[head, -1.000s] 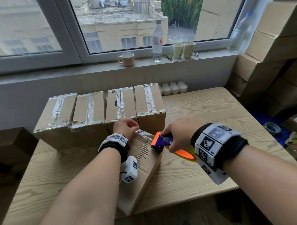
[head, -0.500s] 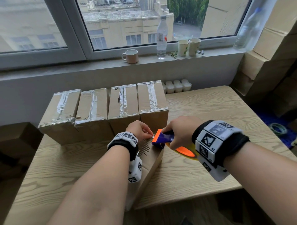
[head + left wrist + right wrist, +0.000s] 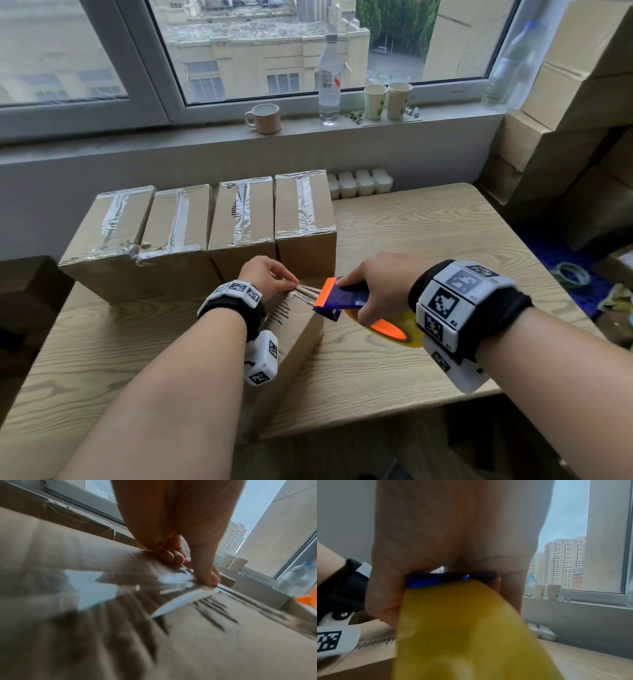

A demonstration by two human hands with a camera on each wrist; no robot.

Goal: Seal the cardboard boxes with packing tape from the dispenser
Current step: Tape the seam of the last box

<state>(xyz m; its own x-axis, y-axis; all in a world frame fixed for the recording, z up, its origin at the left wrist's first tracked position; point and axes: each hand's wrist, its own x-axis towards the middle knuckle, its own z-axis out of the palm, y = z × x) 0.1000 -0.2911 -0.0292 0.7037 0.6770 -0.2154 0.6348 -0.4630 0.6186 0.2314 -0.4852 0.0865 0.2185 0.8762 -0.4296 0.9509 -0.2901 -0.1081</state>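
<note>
A cardboard box [image 3: 298,329] lies lengthwise on the wooden table [image 3: 394,240] in front of me, mostly under my left forearm. My left hand [image 3: 270,274] pinches the free end of clear packing tape [image 3: 306,291] over the box's far end; the left wrist view shows the thumb [image 3: 205,572] and fingers holding that crinkled tape [image 3: 176,580] down on the box [image 3: 205,642]. My right hand [image 3: 376,287] grips the blue, orange and yellow tape dispenser [image 3: 342,298] just right of the tape end. In the right wrist view the yellow tape roll [image 3: 462,628] fills the foreground.
Several taped boxes [image 3: 205,222] stand in a row behind the working box. A mug [image 3: 263,118], water bottle [image 3: 329,78] and two paper cups [image 3: 387,101] sit on the windowsill. Stacked cartons [image 3: 565,120] rise at the right. White egg-like containers [image 3: 359,181] lie at the table's back.
My left hand shifted right and took hold of the tape end at the dispenser's mouth. A short stretch of tape now spans between both hands. The dispenser stayed nearly in place.
</note>
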